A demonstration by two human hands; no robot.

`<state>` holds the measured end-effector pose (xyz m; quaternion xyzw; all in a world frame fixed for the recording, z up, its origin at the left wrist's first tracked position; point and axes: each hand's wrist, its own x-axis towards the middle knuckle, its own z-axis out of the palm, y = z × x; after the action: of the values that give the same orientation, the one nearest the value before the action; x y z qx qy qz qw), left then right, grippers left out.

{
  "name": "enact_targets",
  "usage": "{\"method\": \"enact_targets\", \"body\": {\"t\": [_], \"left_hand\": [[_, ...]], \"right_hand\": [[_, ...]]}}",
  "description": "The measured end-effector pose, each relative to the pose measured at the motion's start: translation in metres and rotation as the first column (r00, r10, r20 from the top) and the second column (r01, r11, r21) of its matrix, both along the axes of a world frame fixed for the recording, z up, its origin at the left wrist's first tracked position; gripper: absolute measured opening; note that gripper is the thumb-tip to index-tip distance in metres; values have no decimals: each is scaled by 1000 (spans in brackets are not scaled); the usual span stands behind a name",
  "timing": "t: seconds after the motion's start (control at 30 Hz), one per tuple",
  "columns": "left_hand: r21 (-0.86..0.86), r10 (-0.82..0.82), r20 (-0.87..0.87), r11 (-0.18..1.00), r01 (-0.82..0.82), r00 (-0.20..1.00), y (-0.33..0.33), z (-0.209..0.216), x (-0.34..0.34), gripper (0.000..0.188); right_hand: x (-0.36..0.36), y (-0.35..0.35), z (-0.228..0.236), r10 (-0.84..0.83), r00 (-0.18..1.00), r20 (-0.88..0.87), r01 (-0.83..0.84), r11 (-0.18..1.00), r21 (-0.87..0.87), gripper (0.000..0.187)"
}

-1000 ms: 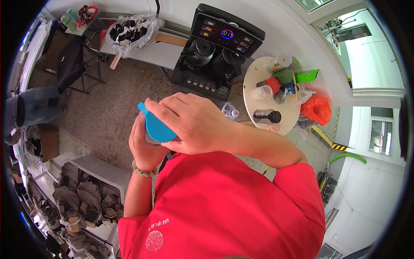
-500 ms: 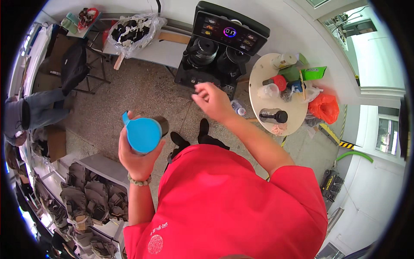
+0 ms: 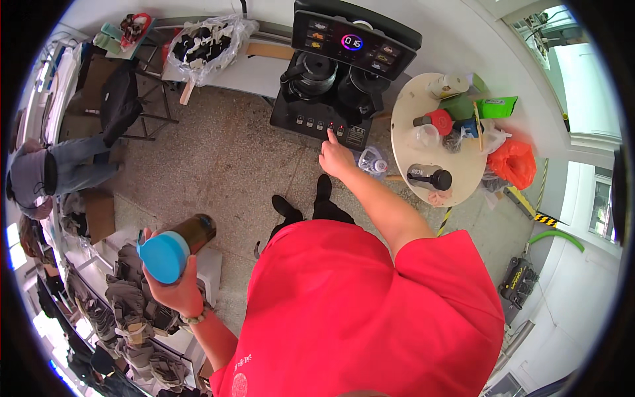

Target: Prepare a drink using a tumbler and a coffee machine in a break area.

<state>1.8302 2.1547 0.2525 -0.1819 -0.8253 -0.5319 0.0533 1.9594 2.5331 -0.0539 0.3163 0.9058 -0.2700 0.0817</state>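
In my left hand (image 3: 173, 289) is a bottle with a blue lid (image 3: 163, 257) and a dark brown, see-through body (image 3: 200, 231). My fingers wrap round it near the lid, and it is tilted with its base pointing away to the right. My right hand (image 3: 337, 159) holds nothing; its index finger is stretched out and the others are curled. That fingertip is at the front button row of a black tea-bar machine (image 3: 301, 132), by two red lights. On the machine stand a glass kettle (image 3: 312, 78) and a black kettle (image 3: 360, 92), below a lit display panel (image 3: 354, 43).
A round table (image 3: 405, 142) right of the machine bears cups, a black-lidded bottle (image 3: 430, 176) and packets. A clear plastic jug (image 3: 373, 162) stands on the floor. Dark fabric pieces (image 3: 129, 294) are stacked at left. Another person (image 3: 73, 162) is at the far left.
My left hand has moved left and nearer with the bottle, tilting it further. The right hand has turned, its index finger now stretched out to the machine's buttons.
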Motion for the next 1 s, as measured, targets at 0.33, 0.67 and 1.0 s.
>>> {"method": "enact_targets", "body": {"t": [0.33,0.67,1.0], "left_hand": [[29,84,13,996,-84,996,1,1,6,76],[63,17,-6,998,-16,1000,13,0,4,79],[47,10,3,999,-10,1000,16,1,3,82]], "right_hand": [[4,6,-2,30,1000,-3,-30,1000,1,19],[2,15,2,15,1000,-13,-15,1000,-3,19],[0,17,23,52,998,29,-50,997,-56,30]]}}
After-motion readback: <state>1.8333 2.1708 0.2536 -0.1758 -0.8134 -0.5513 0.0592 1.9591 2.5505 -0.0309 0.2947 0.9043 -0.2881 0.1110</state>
